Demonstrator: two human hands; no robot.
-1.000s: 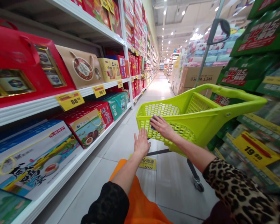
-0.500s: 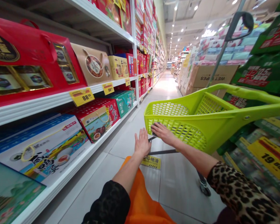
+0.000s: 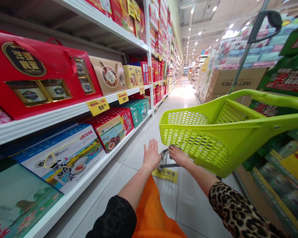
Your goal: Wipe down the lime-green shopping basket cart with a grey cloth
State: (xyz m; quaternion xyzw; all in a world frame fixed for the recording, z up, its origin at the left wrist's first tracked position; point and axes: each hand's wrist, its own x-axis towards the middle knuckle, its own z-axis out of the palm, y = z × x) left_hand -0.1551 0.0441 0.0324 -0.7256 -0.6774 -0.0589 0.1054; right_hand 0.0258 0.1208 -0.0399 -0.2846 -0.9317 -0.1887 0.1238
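Note:
A lime-green shopping cart (image 3: 196, 138) with a perforated basket stands ahead of me on the right, on a grey metal frame. Below its front corner, my left hand (image 3: 152, 155) is held out flat, palm down, fingers spread, with nothing in it. Just right of it, my right hand (image 3: 180, 156) reaches forward with its fingers stretched out, beside the basket's lower front edge and over the cart's lower frame. A dark patch shows at the right fingertips; I cannot make out what it is. Whether either hand touches the frame is unclear.
At left, white shelves (image 3: 114, 99) carry boxed gifts, including a red box (image 3: 42, 72) and a white-and-blue box (image 3: 72, 158). On the right are a carton (image 3: 235, 80) and green bags (image 3: 283, 76). A yellow floor sign (image 3: 166, 175) lies under the hands.
The right hand has drawn down and slightly right, away from the basket's front side. The left hand stays nearly in place. The view has shifted, moving shelves and cart rightward.

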